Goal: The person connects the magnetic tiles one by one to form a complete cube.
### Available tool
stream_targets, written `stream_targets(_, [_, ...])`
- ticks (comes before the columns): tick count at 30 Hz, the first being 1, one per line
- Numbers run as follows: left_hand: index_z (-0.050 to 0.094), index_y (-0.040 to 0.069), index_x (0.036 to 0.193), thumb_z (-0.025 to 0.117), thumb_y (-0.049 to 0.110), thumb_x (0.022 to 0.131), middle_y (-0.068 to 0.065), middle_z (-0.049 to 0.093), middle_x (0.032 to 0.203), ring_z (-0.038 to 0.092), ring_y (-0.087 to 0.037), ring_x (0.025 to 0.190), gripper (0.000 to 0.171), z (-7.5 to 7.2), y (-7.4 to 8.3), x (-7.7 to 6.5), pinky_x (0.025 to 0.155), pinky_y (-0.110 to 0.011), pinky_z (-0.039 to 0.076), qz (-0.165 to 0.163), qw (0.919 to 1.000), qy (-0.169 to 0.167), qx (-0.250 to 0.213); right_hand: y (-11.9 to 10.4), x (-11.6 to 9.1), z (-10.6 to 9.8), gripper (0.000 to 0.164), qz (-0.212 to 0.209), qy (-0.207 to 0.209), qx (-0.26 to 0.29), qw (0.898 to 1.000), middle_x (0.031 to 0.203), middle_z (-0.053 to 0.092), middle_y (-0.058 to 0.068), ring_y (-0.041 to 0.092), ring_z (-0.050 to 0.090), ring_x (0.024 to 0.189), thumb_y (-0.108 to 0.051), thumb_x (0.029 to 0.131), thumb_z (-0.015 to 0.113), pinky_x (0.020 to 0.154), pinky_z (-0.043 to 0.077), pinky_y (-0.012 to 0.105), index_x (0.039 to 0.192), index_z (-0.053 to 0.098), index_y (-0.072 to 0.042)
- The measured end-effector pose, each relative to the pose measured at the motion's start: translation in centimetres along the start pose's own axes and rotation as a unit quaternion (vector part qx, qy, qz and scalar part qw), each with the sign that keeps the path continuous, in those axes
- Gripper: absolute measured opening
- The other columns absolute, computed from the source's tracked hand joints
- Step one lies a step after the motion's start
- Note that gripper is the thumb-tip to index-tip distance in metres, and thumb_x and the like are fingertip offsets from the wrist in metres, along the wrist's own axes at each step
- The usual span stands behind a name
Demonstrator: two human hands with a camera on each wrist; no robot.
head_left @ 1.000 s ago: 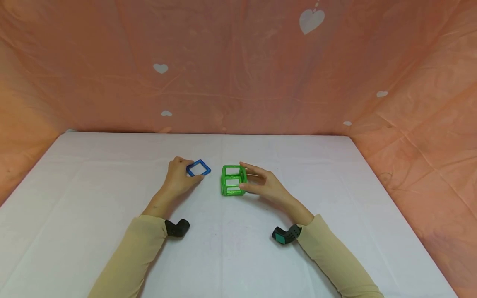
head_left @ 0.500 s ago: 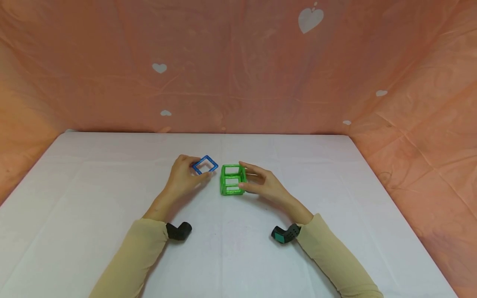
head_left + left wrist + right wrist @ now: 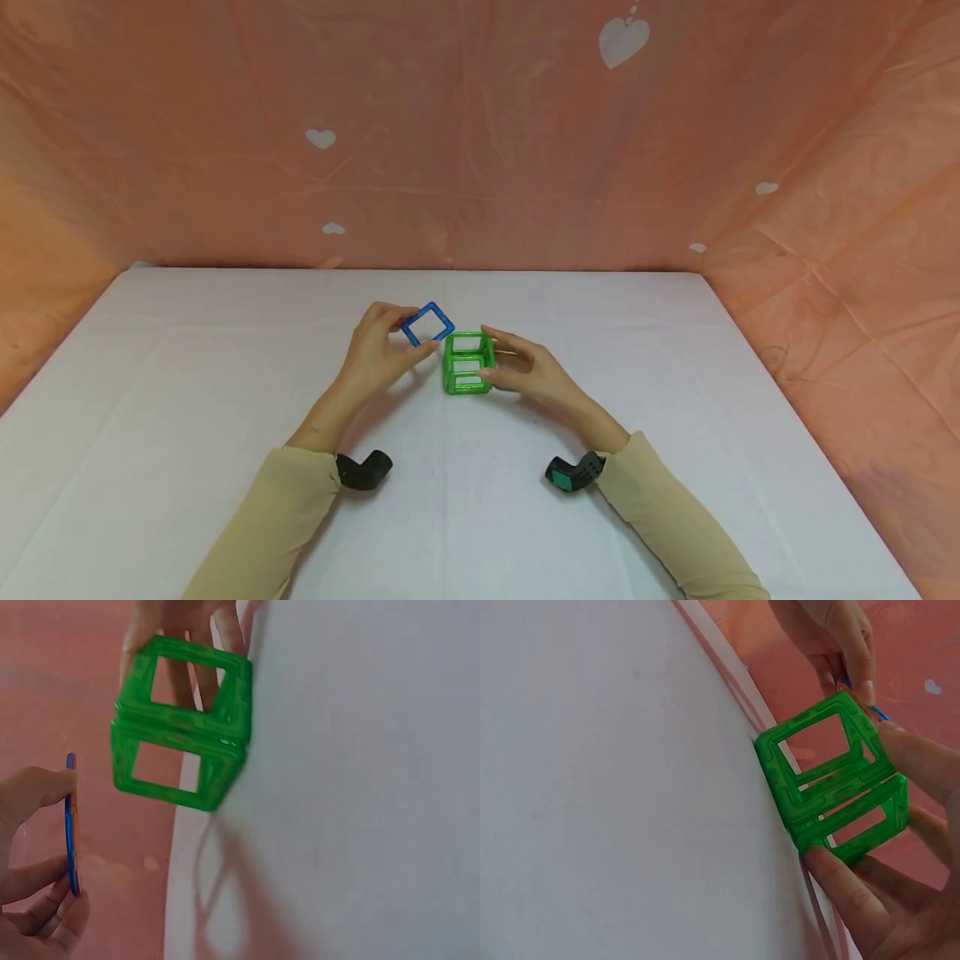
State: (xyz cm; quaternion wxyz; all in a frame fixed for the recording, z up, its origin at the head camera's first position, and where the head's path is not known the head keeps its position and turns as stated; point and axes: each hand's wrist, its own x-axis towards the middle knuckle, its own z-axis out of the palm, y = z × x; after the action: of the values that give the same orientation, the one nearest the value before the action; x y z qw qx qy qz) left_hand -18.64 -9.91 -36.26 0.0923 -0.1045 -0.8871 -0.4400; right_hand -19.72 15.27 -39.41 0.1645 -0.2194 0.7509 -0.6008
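Observation:
A square blue magnetic tile [image 3: 443,317] with an open middle is pinched between the thumb and fingers of my left hand [image 3: 378,350]. In the left wrist view that blue tile [image 3: 71,844] is seen edge-on, with an orange-red tint along one side. My right hand [image 3: 528,367] grips a box of green magnetic tiles [image 3: 467,357] from its right side. Thumb and fingertips hold the green box [image 3: 836,801] at opposite edges in the right wrist view. In the head view the tile is just up and left of the box; the left wrist view shows a gap between them.
A white-covered table [image 3: 450,517] lies under both hands. Orange cloth [image 3: 465,142] with pale hearts hangs behind it and at the sides. Black wrist devices [image 3: 365,471] sit at both sleeve cuffs.
My left hand has moved right and slightly away from me, carrying the blue tile closer to the green box. The right hand and the box have barely moved.

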Motion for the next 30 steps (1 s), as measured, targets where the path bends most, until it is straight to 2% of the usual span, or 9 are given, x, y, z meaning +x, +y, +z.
stream_targets(5, [0.059,-0.005,0.124,0.078,0.017,0.079,-0.021,0.051,0.119,0.052,-0.038,0.108,0.054,0.0,0.8,0.0,0.095,-0.049,0.044,0.024,0.9996,-0.018,0.002,0.0,-0.1,-0.1,0.070,-0.008,0.001,0.002,1.000,0.142,0.045,0.016,0.031,0.043,0.134,-0.013,0.089,0.068,0.090,0.052,0.041,0.150,0.033,-0.016])
stream_targets(10, [0.060,-0.004,0.123,0.079,0.016,0.078,-0.019,0.051,0.118,0.051,-0.036,0.107,0.053,0.2,1.2,0.1,0.092,-0.049,0.043,0.043,0.9980,-0.045,0.005,0.0,-0.1,-0.1,0.068,-0.008,-0.003,0.004,1.000,0.142,0.046,0.017,0.030,0.044,0.133,-0.012,0.090,0.067,0.090,0.052,0.040,0.149,0.035,-0.013])
stream_targets(17, [0.059,-0.003,0.125,0.079,0.018,0.079,-0.018,0.051,0.120,0.050,-0.035,0.110,0.055,0.4,1.5,0.2,0.095,-0.050,0.043,0.075,0.9938,-0.080,0.017,-0.1,-0.2,-0.2,0.069,-0.006,-0.006,-0.002,1.000,0.143,0.045,0.015,0.029,0.042,0.135,-0.013,0.089,0.068,0.091,0.052,0.041,0.149,0.035,-0.015])
stream_targets(26, [0.058,-0.002,0.128,0.078,0.019,0.080,-0.019,0.051,0.123,0.049,-0.036,0.118,0.056,0.7,2.0,0.5,0.102,-0.052,0.039,0.092,0.9888,-0.116,0.018,0.1,-0.2,-0.2,0.067,-0.001,-0.011,0.006,1.000,0.144,0.044,0.014,0.029,0.042,0.135,-0.011,0.089,0.068,0.093,0.051,0.042,0.148,0.038,-0.021])
stream_targets(30, [0.058,-0.003,0.128,0.078,0.019,0.080,-0.019,0.051,0.122,0.049,-0.035,0.116,0.056,0.8,2.1,0.6,0.101,-0.051,0.040,0.097,0.9866,-0.129,0.023,0.1,-0.1,-0.2,0.070,-0.011,-0.007,-0.002,1.000,0.143,0.046,0.013,0.028,0.043,0.134,-0.009,0.086,0.071,0.101,0.044,0.045,0.147,0.040,-0.024])
